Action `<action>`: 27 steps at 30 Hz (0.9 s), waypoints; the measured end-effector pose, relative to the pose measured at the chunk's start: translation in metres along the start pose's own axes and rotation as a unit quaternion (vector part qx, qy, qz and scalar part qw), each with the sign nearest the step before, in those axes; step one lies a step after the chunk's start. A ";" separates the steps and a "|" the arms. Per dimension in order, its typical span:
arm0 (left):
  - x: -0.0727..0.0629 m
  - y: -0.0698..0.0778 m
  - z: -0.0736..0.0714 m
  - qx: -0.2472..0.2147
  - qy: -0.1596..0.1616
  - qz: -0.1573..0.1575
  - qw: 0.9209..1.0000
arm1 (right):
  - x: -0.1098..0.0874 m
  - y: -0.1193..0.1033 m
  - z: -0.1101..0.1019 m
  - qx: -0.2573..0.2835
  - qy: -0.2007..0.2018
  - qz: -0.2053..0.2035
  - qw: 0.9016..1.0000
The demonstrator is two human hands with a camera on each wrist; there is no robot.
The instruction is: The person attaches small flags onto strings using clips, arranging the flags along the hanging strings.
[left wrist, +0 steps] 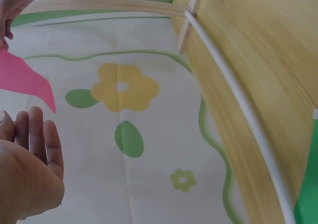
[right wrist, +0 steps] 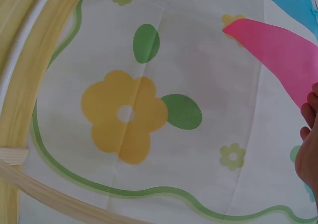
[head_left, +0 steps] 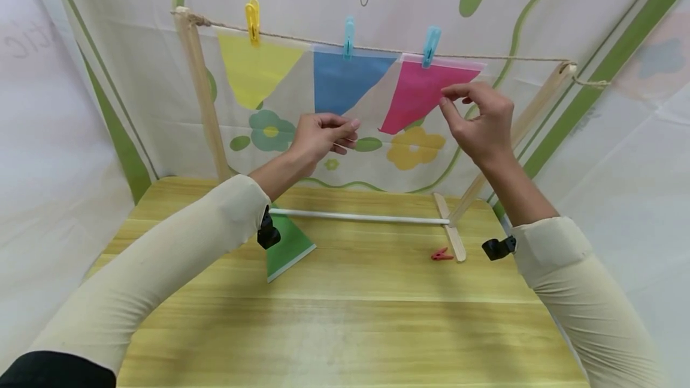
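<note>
My right hand point(head_left: 482, 118) pinches the slanted right edge of a pink pennant point(head_left: 415, 91) between thumb and fingertips. A blue clothespin point(head_left: 430, 47) clips that pennant to a twine line point(head_left: 485, 57). Below the blue pennant point(head_left: 345, 79), my left hand point(head_left: 323, 139) hovers with loosely bent fingers and nothing visible in it. In the left wrist view, its fingers point(left wrist: 36, 134) lie just under the pink pennant's tip, apart from it. A second blue clothespin point(head_left: 348, 38) holds the blue pennant; a yellow clothespin point(head_left: 253, 21) holds the yellow pennant point(head_left: 256, 64).
Two wooden posts point(head_left: 202, 88) carry the twine, with a white rod point(head_left: 361, 216) low between them. On the wooden table point(head_left: 345, 328) lie a green pennant point(head_left: 288, 250), partly behind my left cuff, and a red clothespin point(head_left: 442, 254) near the right post's foot point(head_left: 455, 241).
</note>
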State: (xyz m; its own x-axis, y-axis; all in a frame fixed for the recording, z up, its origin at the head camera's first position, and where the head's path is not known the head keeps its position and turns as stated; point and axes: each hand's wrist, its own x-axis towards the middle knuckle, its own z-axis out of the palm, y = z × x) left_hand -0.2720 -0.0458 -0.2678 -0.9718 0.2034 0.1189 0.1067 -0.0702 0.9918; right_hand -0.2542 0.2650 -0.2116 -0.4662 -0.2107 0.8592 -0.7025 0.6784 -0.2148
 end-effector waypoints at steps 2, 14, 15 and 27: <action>0.000 -0.001 0.000 0.002 0.000 -0.003 1.000 | -0.001 0.001 0.001 0.006 0.004 0.001 1.000; 0.001 -0.012 -0.006 -0.008 -0.003 -0.015 1.000 | -0.009 0.007 0.002 0.027 -0.003 0.021 0.999; 0.001 -0.013 -0.008 -0.007 -0.003 -0.016 1.000 | -0.010 0.007 0.002 0.029 -0.003 0.023 0.999; -0.002 -0.016 -0.019 0.001 -0.003 -0.024 1.000 | -0.018 0.006 0.004 0.038 -0.003 0.059 0.998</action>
State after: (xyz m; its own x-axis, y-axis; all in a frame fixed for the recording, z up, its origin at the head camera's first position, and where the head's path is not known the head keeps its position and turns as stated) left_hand -0.2758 -0.0640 -0.2845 -0.9744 0.2132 0.0720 0.0609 -0.0581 0.9965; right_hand -0.2523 0.2701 -0.2297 -0.5518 -0.1372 0.8226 -0.6812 0.6432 -0.3496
